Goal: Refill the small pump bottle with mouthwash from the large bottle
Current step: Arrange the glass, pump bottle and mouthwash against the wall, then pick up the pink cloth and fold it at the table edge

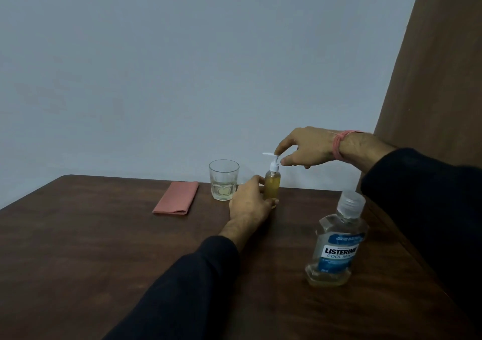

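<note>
The small pump bottle (272, 186) stands upright on the dark wooden table (104, 248), full of yellowish liquid, with its white pump head on top. My left hand (249, 201) grips its lower body from the left. My right hand (303, 148) hovers over the pump, forefinger touching the top of the pump head and thumb beside it. The large mouthwash bottle (336, 245) stands near the right front, cap on, with a little yellowish liquid at its bottom.
A clear glass (223, 180) with a little liquid stands just left of the pump bottle. A folded pink cloth (176, 200) lies further left. A brown curtain (430, 78) hangs at the right, and a pale wall is behind the table.
</note>
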The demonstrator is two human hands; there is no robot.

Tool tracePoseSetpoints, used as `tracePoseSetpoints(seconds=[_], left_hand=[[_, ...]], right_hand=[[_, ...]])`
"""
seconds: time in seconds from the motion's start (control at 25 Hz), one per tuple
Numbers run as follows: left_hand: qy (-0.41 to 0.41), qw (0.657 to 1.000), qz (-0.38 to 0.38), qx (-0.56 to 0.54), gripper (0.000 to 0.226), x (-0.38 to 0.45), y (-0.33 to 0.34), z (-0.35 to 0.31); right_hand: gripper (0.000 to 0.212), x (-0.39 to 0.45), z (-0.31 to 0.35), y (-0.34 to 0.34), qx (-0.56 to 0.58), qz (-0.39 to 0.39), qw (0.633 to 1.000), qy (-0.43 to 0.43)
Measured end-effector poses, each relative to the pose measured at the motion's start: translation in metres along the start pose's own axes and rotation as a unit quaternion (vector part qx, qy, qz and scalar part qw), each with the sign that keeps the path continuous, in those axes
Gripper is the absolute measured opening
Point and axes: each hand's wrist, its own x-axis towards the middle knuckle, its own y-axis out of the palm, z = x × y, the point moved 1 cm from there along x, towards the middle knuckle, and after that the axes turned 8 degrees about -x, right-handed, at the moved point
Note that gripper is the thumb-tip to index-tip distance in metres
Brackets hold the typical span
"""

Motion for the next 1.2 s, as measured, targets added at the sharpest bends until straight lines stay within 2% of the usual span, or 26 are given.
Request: tracePoseSetpoints(seconds=[0.28, 0.36, 0.48, 0.52, 0.6, 0.68, 0.76, 0.8, 0.88, 0.92, 1.0, 1.12, 1.2], left_hand=[[0.001, 0.999, -0.034, 0.002, 0.065, 0.046, 0.016, 0.011], [-0.004, 0.999, -0.038, -0.019, 0.077, 0.046, 0.017, 0.011], [-0.022, 0.997, -0.057, -0.045, 0.098, 0.029, 0.011, 0.011], [-0.017, 0.997, -0.057, -0.045, 0.095, 0.018, 0.006, 0.011], [0.022, 0.999, -0.027, -0.038, 0.071, -0.008, -0.005, 0.015], [0.067, 0.996, 0.056, -0.033, 0.043, -0.037, -0.020, 0.018], [0.084, 0.981, 0.170, -0.042, 0.047, -0.069, -0.036, 0.017], [0.084, 0.972, 0.215, -0.048, 0.054, -0.085, -0.043, 0.014], [0.078, 0.959, 0.262, -0.070, 0.063, -0.112, -0.052, 0.003], [0.070, 0.956, 0.270, -0.090, 0.067, -0.123, -0.053, -0.004], [0.062, 0.958, 0.256, -0.111, 0.070, -0.139, -0.043, -0.016], [0.083, 0.972, 0.202, -0.089, 0.042, -0.155, -0.020, -0.034], [0.080, 0.980, 0.174, -0.058, 0.036, -0.156, -0.008, -0.040]], right_hand=[[0.048, 0.038, -0.030, 0.025, 0.024, -0.046, 0.999, 0.001], [0.058, 0.040, -0.037, 0.031, 0.050, -0.052, 0.997, -0.007], [0.076, 0.025, -0.053, 0.044, 0.155, -0.095, 0.983, 0.019], [0.075, 0.014, -0.061, 0.052, 0.186, -0.108, 0.976, 0.039], [0.062, -0.017, -0.076, 0.069, 0.221, -0.076, 0.970, 0.067], [0.041, -0.054, -0.087, 0.090, 0.236, -0.002, 0.969, 0.067], [0.031, -0.097, -0.086, 0.110, 0.250, 0.052, 0.963, 0.079], [0.038, -0.116, -0.084, 0.119, 0.276, 0.070, 0.954, 0.096], [0.070, -0.150, -0.074, 0.133, 0.341, 0.082, 0.929, 0.119], [0.082, -0.164, -0.069, 0.140, 0.366, 0.078, 0.920, 0.118], [0.086, -0.182, -0.060, 0.147, 0.407, 0.066, 0.905, 0.107], [0.068, -0.200, -0.046, 0.150, 0.436, 0.025, 0.893, 0.112], [0.052, -0.204, -0.042, 0.152, 0.415, -0.020, 0.901, 0.125]])
